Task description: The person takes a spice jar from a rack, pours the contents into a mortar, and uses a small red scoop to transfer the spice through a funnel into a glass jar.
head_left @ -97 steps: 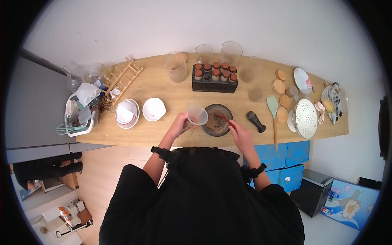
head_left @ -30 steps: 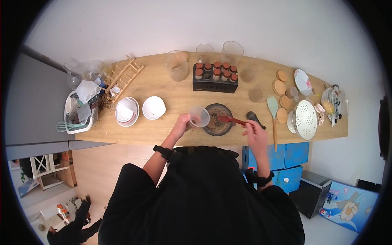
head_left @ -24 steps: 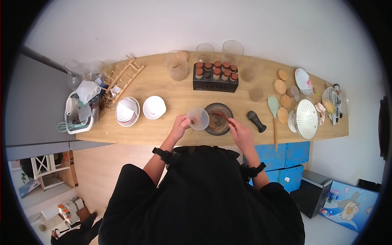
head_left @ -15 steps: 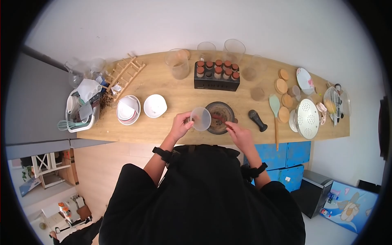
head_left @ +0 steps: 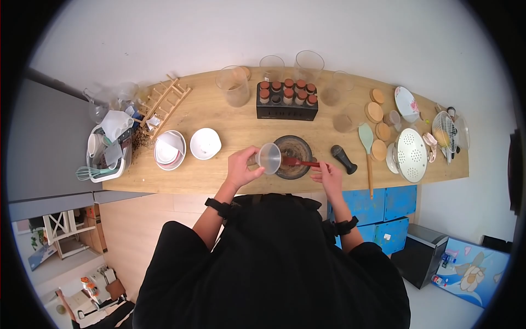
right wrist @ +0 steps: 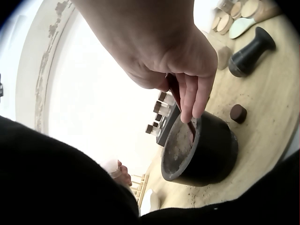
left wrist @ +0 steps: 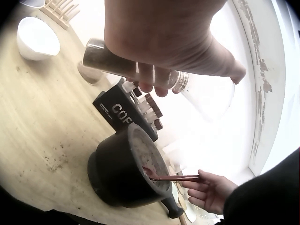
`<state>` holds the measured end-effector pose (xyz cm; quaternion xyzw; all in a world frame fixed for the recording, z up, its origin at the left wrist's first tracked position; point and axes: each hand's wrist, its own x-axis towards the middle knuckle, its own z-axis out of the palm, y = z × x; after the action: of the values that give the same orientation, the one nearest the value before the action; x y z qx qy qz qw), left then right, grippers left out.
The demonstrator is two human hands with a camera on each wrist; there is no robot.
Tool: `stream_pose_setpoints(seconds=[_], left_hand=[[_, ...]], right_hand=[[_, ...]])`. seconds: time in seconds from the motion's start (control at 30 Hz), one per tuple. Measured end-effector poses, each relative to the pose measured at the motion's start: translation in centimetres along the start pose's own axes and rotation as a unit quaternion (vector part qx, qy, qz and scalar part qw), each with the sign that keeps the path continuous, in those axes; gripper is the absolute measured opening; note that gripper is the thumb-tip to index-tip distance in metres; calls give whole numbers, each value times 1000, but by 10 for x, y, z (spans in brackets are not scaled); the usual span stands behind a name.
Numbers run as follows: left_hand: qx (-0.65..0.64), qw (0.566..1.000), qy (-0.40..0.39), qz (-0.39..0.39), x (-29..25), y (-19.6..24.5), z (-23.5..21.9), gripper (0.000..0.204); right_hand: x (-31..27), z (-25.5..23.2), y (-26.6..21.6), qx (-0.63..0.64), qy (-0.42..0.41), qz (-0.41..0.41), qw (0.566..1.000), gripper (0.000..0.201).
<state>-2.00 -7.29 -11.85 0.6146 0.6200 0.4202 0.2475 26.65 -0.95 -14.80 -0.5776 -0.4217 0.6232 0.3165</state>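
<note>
My left hand (head_left: 241, 167) holds a glass tube (left wrist: 110, 60) with brown powder in it, lying tilted across the left wrist view. A translucent funnel (head_left: 270, 158) sits at the tube's mouth, left of the dark mortar (left wrist: 115, 171). Between its thumb and fingers my right hand (head_left: 330, 178) pinches the handle of a small dark red spatula (head_left: 307, 163). The spatula's head is over the mortar's left side, near the funnel in the head view. Brown powder coats the mortar's inside. A brown cap (right wrist: 238, 113) lies beside the mortar.
Right of the mortar lies a black pestle (head_left: 343, 159), then a pale green spatula (head_left: 366, 138) and a white colander (head_left: 411, 156). Behind stands a black rack (head_left: 286, 111) of capped tubes. White bowls (head_left: 205, 143) are on the left.
The right hand has moved in over the mortar and back right, and the red spatula's head now lies closer to the funnel. The left hand keeps hold of the tube, its funnel slightly shifted.
</note>
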Motion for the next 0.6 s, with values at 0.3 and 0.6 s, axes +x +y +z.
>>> stream_pose_setpoints(seconds=[0.3, 0.6], left_hand=[[-63, 998, 17, -27, 1, -1, 0, 40], [4, 998, 2, -62, -2, -11, 10, 38]], right_hand=[[2, -7, 2, 68, -41, 76, 994, 35], [-16, -35, -11, 104, -8, 12, 994, 30]])
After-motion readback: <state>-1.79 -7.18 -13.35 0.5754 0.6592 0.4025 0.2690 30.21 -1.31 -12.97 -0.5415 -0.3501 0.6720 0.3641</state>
